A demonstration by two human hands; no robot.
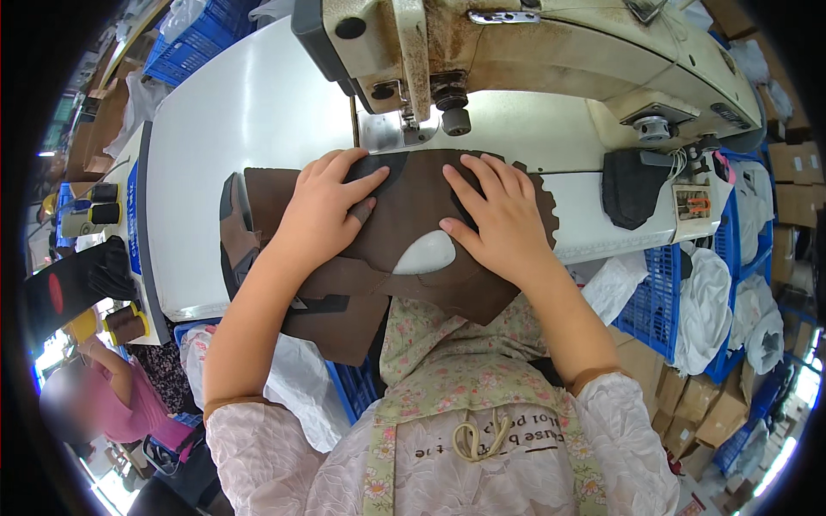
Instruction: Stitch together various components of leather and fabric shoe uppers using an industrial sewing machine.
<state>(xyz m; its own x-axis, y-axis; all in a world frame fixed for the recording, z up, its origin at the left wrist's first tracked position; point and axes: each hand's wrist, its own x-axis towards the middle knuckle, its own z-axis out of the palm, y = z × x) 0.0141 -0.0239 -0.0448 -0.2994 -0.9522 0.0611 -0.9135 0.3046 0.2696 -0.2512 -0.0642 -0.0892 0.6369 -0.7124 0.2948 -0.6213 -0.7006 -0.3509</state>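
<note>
A dark brown, flat-cut piece of leather-like material point(413, 193) lies on the white sewing table, its far edge just in front of the needle area of a sewing machine point(413, 120). It has an oval cutout and a notched right edge. My left hand point(323, 211) rests on its left part, fingers spread. On its right part, beside the cutout, my right hand point(499, 219) lies with fingers apart. More brown pieces point(344, 327) overlap below and to the left, hanging over the table's near edge. Neither hand grips anything.
The machine's arm point(594, 56) spans the far side. A black fabric piece point(632, 189) lies at the right, near a small tool box point(691, 202). Blue crates point(650, 301) with white bags stand right. Thread spools point(125, 325) are at left, where another person in pink point(129, 396) sits.
</note>
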